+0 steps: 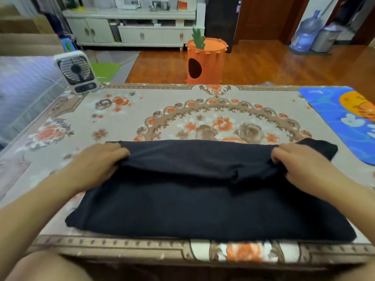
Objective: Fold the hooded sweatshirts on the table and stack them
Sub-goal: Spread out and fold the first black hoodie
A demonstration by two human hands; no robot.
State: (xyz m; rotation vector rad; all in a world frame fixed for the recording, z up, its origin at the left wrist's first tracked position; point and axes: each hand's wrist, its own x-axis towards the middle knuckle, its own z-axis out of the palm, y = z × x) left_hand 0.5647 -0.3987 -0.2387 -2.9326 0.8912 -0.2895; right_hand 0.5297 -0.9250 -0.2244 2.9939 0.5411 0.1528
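Folding the black hoodie (203, 199) lying at the table's (142, 243) near edge.
Your left hand (97, 165) and right hand (304, 169) pinch the fold's ends; keep them level and lay it evenly.

Home living room, TV cabinet (129, 27), wood floor (263, 63), water jug (306, 32)
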